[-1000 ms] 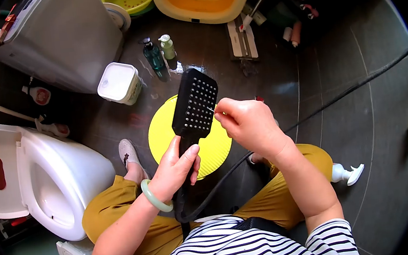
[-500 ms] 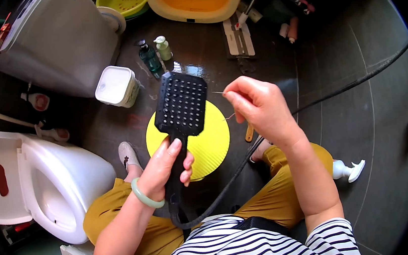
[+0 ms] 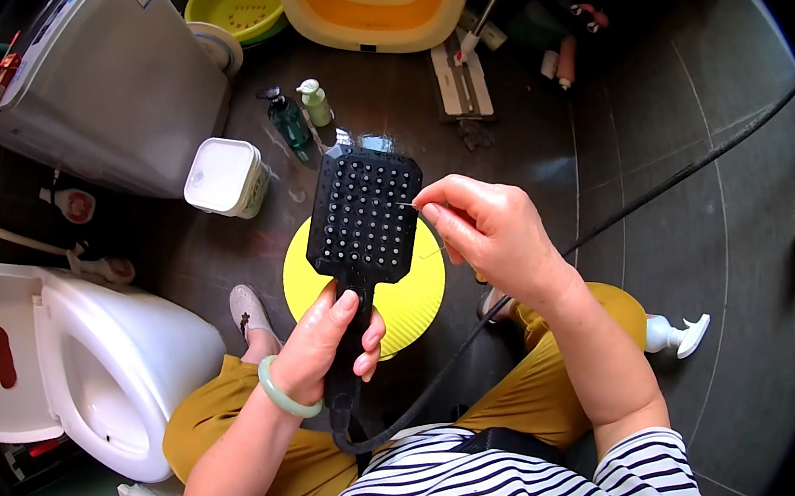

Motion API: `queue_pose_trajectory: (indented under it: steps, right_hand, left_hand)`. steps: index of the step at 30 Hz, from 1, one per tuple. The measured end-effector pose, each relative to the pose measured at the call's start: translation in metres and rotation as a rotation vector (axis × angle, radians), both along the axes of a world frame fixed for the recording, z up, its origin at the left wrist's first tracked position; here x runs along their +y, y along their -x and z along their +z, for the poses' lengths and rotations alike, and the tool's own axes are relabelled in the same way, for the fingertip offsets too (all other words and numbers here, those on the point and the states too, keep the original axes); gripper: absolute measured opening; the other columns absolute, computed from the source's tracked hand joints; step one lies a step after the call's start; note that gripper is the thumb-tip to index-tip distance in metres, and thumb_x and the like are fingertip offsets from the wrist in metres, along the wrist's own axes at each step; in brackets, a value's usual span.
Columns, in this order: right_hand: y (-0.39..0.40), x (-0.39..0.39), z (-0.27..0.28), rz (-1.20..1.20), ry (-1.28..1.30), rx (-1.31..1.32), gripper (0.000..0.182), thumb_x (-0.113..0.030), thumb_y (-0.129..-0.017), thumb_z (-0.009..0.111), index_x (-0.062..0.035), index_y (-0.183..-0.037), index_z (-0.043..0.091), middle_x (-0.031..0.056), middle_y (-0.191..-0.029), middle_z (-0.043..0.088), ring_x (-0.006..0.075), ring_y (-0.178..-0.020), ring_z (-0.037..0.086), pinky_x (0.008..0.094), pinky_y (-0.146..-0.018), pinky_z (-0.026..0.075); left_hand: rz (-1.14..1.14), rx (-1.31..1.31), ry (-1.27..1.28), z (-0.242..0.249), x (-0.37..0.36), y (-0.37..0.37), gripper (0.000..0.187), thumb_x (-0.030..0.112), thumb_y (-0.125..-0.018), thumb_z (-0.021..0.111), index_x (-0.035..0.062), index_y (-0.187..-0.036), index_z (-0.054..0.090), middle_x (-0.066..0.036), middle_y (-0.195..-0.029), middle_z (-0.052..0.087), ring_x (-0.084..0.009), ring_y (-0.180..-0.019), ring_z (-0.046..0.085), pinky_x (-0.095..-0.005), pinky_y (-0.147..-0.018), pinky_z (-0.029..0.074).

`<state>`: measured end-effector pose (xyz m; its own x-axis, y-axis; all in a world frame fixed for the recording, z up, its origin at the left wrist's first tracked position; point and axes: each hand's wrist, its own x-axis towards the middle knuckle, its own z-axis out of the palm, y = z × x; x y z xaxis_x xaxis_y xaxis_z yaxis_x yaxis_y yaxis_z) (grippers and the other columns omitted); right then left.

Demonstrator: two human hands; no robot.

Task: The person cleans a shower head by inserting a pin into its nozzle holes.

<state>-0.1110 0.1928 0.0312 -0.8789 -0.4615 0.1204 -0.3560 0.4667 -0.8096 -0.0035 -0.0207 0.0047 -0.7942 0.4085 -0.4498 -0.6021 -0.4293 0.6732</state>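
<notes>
My left hand (image 3: 334, 337) is wrapped around the handle of a black shower head (image 3: 365, 213), its square face of pale nozzles turned up toward me. A black hose (image 3: 431, 385) runs from the handle's lower end. My right hand (image 3: 493, 233) pinches a thin needle (image 3: 408, 205) between thumb and forefinger. The needle's tip overlaps the nozzles near the right edge of the face. Below the shower head is a round yellow ribbed surface (image 3: 409, 310), partly hidden by it.
To the left are a toilet (image 3: 136, 343) and a white-lidded tub (image 3: 227, 177). Two pump bottles (image 3: 288, 119) stand ahead on the wet dark floor. An orange and white basin (image 3: 381, 3) leans at the back. A white spray bottle (image 3: 673, 333) lies by my right knee.
My right hand has moved left and down, bringing the needle from beside the shower head onto its nozzles. The shower head has shifted slightly right and down.
</notes>
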Motion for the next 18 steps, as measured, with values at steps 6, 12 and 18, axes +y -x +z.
queue_pose_trajectory:
  steps: [6,12,18]
  right_hand:
    - [-0.0013,0.0008,0.0013,0.008,-0.045,0.060,0.011,-0.014,-0.092,0.062,-0.0046,-0.096,0.067,0.0132,-0.084,0.070,0.0312,-0.077,0.069,0.0374,-0.067,0.054]
    - [-0.0017,0.0021,0.0031,0.010,-0.061,0.068,0.011,-0.014,-0.092,0.063,-0.0044,-0.096,0.067,0.0136,-0.084,0.070,0.0313,-0.077,0.069,0.0377,-0.068,0.054]
    - [-0.0014,0.0020,0.0038,0.016,-0.073,0.081,0.011,-0.014,-0.092,0.062,-0.0042,-0.096,0.066,0.0134,-0.084,0.070,0.0310,-0.077,0.069,0.0376,-0.068,0.055]
  left_hand:
    - [-0.011,-0.014,0.036,0.0026,0.0017,-0.0013,0.041,0.046,-0.102,0.048,0.0124,-0.123,0.038,-0.005,-0.075,0.053,-0.0138,-0.053,0.051,-0.0295,-0.054,0.049]
    - [-0.005,-0.029,0.037,0.0011,0.0025,-0.0016,0.041,0.046,-0.102,0.048,0.0132,-0.124,0.038,-0.005,-0.075,0.053,-0.0140,-0.053,0.051,-0.0300,-0.054,0.048]
    - [0.009,-0.024,0.026,0.0027,0.0023,-0.0007,0.042,0.046,-0.101,0.050,0.0137,-0.125,0.037,-0.005,-0.075,0.053,-0.0138,-0.052,0.051,-0.0296,-0.054,0.048]
